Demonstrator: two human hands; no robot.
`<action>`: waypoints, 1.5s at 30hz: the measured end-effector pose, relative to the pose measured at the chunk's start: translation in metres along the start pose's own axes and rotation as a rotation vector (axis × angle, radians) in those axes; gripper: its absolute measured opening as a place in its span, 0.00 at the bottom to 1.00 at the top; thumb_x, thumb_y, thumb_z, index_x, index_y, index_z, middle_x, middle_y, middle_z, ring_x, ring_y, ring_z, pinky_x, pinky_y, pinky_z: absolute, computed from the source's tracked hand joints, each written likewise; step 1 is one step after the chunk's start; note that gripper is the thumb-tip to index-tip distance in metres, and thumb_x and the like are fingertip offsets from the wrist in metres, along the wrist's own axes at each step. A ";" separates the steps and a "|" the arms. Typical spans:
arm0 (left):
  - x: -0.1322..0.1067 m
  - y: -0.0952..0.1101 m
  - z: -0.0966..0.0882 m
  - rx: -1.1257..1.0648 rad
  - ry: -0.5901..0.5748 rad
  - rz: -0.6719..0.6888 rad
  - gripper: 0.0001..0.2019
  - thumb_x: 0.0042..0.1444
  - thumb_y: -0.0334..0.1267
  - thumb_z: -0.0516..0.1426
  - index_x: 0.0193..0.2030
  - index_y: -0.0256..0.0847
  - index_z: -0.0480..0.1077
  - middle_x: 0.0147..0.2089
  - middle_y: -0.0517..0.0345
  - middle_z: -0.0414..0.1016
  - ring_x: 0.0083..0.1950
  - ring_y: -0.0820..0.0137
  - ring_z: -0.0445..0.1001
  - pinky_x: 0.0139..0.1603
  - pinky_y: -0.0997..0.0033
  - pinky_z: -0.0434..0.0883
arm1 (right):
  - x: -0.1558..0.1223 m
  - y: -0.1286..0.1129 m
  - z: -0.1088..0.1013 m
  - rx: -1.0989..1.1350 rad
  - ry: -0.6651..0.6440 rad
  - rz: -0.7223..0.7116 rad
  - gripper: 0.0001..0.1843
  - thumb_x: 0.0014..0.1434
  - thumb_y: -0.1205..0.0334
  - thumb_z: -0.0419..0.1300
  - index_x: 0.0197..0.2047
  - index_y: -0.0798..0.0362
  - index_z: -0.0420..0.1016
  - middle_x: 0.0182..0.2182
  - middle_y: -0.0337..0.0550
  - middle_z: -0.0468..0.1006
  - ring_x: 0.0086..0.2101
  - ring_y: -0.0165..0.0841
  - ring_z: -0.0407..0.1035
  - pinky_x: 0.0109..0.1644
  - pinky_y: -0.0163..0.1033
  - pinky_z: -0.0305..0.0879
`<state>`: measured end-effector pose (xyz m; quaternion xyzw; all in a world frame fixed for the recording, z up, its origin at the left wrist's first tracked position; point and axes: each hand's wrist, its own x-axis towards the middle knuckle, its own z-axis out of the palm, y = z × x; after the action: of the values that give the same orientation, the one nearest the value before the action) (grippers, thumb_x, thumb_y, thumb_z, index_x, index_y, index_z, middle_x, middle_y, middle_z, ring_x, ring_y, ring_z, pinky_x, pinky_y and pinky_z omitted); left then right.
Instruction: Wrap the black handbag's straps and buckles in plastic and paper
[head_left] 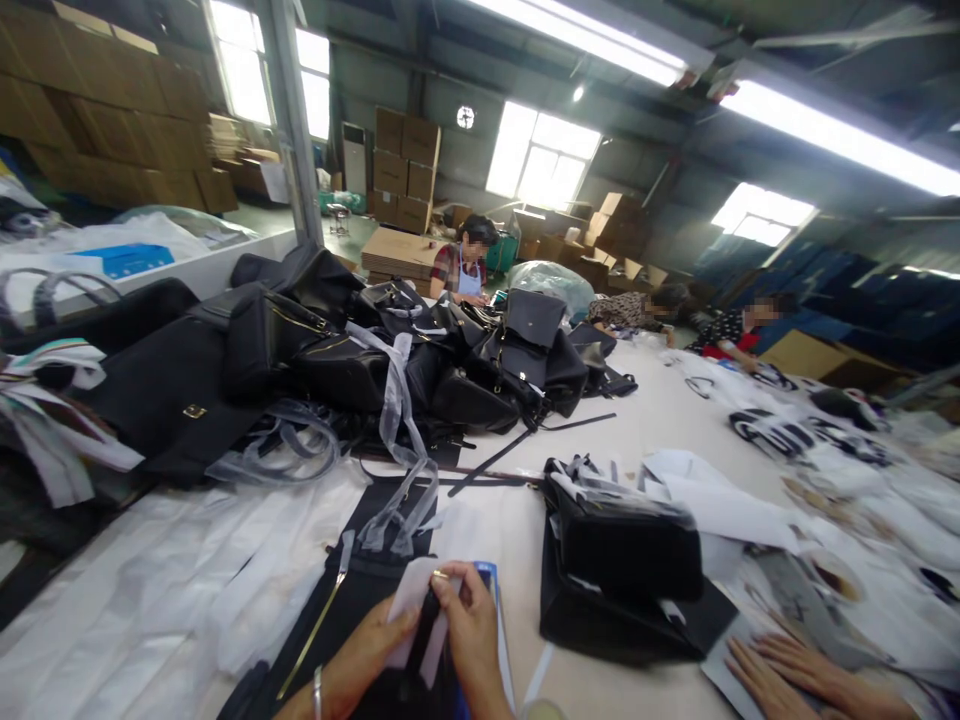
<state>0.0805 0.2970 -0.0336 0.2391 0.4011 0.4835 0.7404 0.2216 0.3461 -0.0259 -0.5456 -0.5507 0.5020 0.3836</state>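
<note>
At the bottom centre, my left hand (379,640) is closed on a whitish sheet of paper (409,595), thumb on top. Across that sheet runs a black strap (422,630) with a small gold fitting (440,574) at its far end. My right hand (471,620) pinches the strap near this fitting. Beneath both hands lies a black bag (330,610) with a gold zip, partly hidden by my arms. A clear plastic-wrapped strap (401,420) trails from the bag toward the pile behind. Something blue (487,580) shows beside my right hand.
Black bags (337,370) are heaped across the back. Two stacked black bags (622,560) stand to my right, near a co-worker's hands (795,670) pressing on a grey sheet. White wrapping (187,570) covers the left side. Other people sit farther along the table.
</note>
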 end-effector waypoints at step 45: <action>0.005 -0.005 0.016 0.049 -0.101 0.014 0.31 0.44 0.54 0.64 0.50 0.34 0.73 0.41 0.49 0.79 0.43 0.58 0.75 0.51 0.61 0.67 | -0.017 0.026 -0.002 0.001 0.249 0.039 0.15 0.62 0.54 0.58 0.49 0.54 0.70 0.45 0.45 0.74 0.41 0.35 0.71 0.43 0.43 0.71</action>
<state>0.0975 0.3003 -0.0299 0.2840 0.3730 0.4660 0.7504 0.2314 0.3268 -0.0484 -0.6141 -0.4880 0.4377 0.4395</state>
